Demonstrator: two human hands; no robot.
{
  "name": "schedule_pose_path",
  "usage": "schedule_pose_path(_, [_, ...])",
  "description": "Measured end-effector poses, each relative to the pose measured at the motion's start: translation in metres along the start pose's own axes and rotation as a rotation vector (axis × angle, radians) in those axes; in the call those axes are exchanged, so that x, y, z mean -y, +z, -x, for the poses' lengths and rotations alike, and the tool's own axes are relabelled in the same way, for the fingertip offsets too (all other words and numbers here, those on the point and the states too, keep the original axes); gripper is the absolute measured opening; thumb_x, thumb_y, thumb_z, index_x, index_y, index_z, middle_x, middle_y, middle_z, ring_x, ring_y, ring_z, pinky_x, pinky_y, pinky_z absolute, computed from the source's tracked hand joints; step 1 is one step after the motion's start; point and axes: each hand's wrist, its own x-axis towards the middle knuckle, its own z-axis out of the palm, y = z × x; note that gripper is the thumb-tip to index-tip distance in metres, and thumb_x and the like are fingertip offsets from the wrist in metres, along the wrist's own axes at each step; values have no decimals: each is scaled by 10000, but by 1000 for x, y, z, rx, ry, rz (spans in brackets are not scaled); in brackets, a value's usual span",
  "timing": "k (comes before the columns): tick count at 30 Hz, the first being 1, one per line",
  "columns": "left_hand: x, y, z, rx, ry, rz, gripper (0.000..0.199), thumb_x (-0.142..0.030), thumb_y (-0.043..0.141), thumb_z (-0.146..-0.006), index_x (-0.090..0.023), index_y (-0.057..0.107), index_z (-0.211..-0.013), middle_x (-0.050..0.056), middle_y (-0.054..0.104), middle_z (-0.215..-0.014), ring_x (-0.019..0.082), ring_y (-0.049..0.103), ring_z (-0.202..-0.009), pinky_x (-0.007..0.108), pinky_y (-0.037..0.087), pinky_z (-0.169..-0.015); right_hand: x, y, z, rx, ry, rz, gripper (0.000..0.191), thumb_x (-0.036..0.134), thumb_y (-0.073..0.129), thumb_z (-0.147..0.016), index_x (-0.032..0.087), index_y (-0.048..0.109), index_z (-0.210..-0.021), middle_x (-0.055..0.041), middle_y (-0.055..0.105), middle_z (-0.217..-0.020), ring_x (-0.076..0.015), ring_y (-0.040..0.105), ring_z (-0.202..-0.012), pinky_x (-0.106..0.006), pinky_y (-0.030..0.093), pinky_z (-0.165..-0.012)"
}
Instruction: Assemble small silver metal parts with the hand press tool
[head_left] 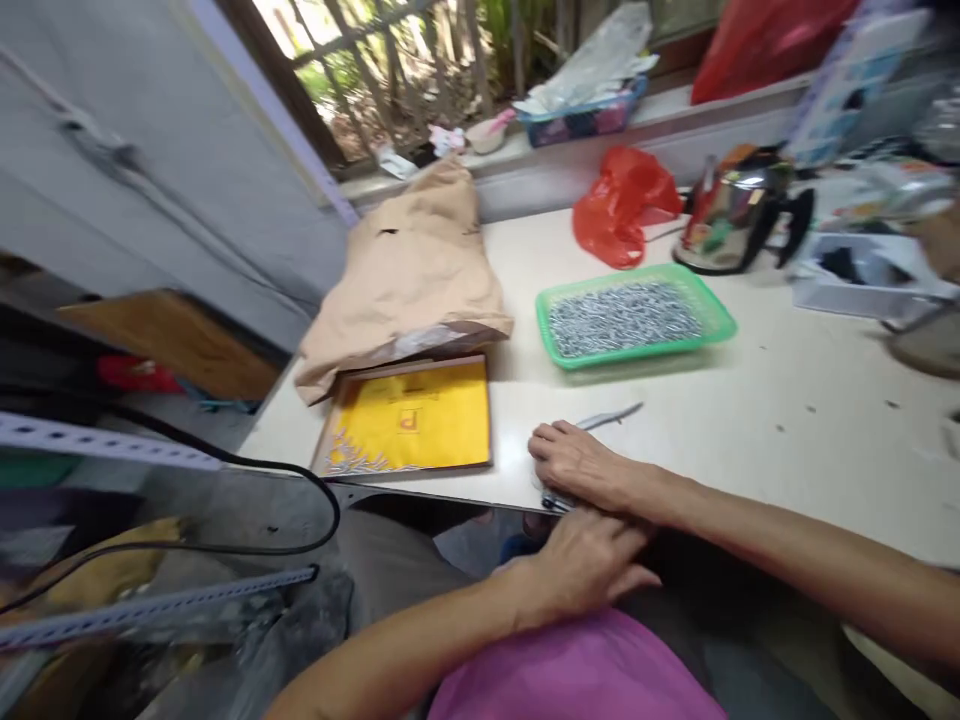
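My right hand (577, 465) lies on the table's front edge with its fingers curled down and pressed together. What is under its palm is hidden; a small dark metal piece (555, 502) shows below the fingers. A slim grey pointed tool (609, 416) lies beside its knuckles and partly behind them. My left hand (589, 560) is just below, at the table edge near the right wrist, with its thumb held apart; its fingertips are partly covered. To the left lies a shallow tray (490, 420) with a yellow sheet (442, 420) and several small metal pins (352, 460) in its near corner.
A green basket (555, 355) full of small metal pins stands behind my hands. A brown paper bag (412, 260) lies behind the tray. Farther back are a red plastic bag (622, 205), a shiny kettle (731, 215) and a white box (855, 290). A black cable (285, 465) hangs at left.
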Motion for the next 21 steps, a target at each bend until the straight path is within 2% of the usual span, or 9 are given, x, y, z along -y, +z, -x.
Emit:
schedule_pose_path(2, [1, -15, 21, -62, 29, -46, 349, -382, 509, -927, -144, 607, -1162, 110, 672, -1122, 220, 610, -1053, 330, 490, -933, 1, 5, -5, -72, -16, -33, 152, 176, 527, -883, 177, 626, -768, -84, 609, -873, -223, 494, -887, -367, 366, -743])
schedule_pose_path(4, [11, -40, 47, -152, -86, -138, 228, -275, 487, -937, -160, 646, -1053, 95, 686, -1011, 188, 617, -958, 305, 501, -866, 1, 0, -5, -200, 27, -103, 170, 169, 475, -909, 178, 620, -820, -75, 629, -844, -200, 530, -824, -355, 396, -735])
schedule_pose_path(8, [61, -115, 110, -293, -589, -425, 212, -192, 467, -923, -202, 677, -939, 78, 660, -874, 196, 598, -857, 328, 497, -788, -13, -46, 6, -610, 214, -206, 177, 239, 439, -939, 215, 610, -902, -63, 662, -861, -194, 602, -825, -348, 466, -758])
schedule_pose_path(9, [77, -135, 125, -298, -730, -484, 215, -198, 473, -915, -205, 686, -932, 81, 655, -882, 207, 594, -880, 342, 490, -815, -23, -60, 11, -714, 278, -178, 142, 260, 467, -929, 231, 605, -914, -54, 662, -863, -199, 611, -824, -354, 477, -758])
schedule_pose_path(11, [107, -167, 150, -222, -986, -571, 232, -227, 474, -899, -199, 705, -903, 97, 658, -907, 232, 584, -937, 356, 476, -841, -50, -83, 21, -857, 445, -52, 115, 292, 496, -919, 251, 602, -934, -49, 654, -863, -214, 611, -804, -367, 478, -745])
schedule_pose_path(13, [129, -188, 167, -138, -1150, -602, 238, -233, 485, -870, -190, 717, -835, 106, 664, -894, 244, 580, -954, 347, 465, -825, -80, -95, 30, -823, 547, 3, 154, 323, 467, -933, 255, 600, -972, -77, 640, -911, -243, 602, -830, -395, 468, -767])
schedule_pose_path(16, [145, -198, 178, -93, -1233, -577, 177, -223, 550, -801, -185, 706, -726, 97, 674, -824, 233, 593, -896, 290, 447, -730, -108, -89, 43, -633, 559, 70, 248, 386, 424, -948, 246, 588, -1070, -127, 597, -990, -305, 573, -912, -445, 447, -797])
schedule_pose_path(18, [149, -198, 179, -74, -1252, -550, 151, -216, 571, -779, -183, 693, -697, 90, 682, -828, 219, 599, -873, 261, 421, -683, -104, -75, 51, -585, 564, 98, 271, 387, 426, -951, 238, 584, -1113, -131, 583, -1036, -303, 570, -933, -439, 448, -809])
schedule_pose_path(21, [153, -196, 180, -39, -1258, -511, 178, -230, 547, -797, -171, 669, -681, 86, 680, -820, 209, 598, -808, 255, 381, -618, -69, -53, 63, -510, 527, -3, 229, 341, 453, -954, 214, 604, -1070, -87, 612, -1006, -223, 599, -866, -355, 469, -788])
